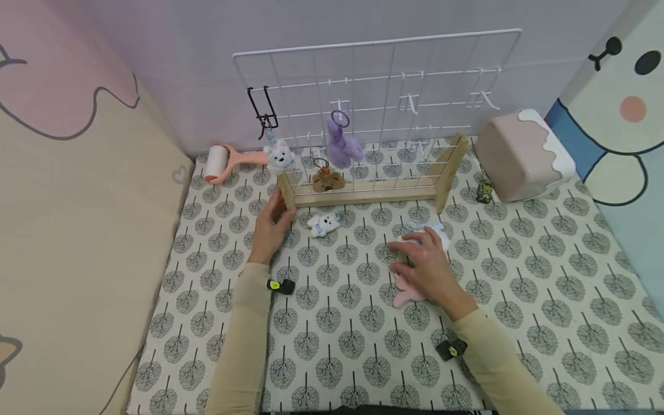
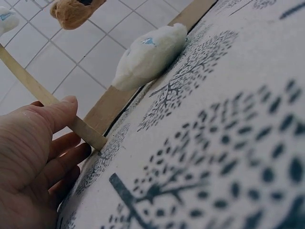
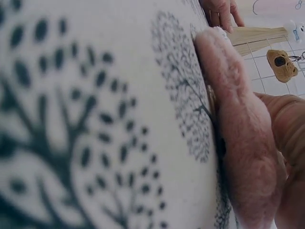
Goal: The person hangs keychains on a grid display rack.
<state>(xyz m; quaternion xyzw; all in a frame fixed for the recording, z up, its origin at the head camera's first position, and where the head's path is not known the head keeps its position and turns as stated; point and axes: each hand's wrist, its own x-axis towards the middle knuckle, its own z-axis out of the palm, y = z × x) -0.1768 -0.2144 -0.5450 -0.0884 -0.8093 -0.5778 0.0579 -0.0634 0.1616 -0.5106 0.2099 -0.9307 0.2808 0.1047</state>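
Observation:
My left hand [image 1: 271, 226] holds the left wooden end piece [image 2: 85, 130] of a white wire grid rack [image 1: 384, 109], thumb on one side and fingers on the other. My right hand [image 1: 427, 268], fingers bent and spread, is low over the table above a pink plush keychain [image 1: 407, 293], which it partly covers. Just beyond those fingers lies a white and light-blue plush [image 1: 440, 233], also partly hidden. A small white plush dog [image 1: 324, 225] lies in front of the rack. On the rack hang a white plush [image 1: 280, 157], a purple plush [image 1: 343, 148] and a brown plush [image 1: 328, 181].
White hooks [image 1: 412, 104] stick out from the grid, and a black hook [image 1: 266, 112] sits at its left. A peach-handled lint roller [image 1: 233, 161] lies behind the left end. Right of the rack stand a pink-and-white box [image 1: 521, 153] and a small yellow-black item [image 1: 485, 191].

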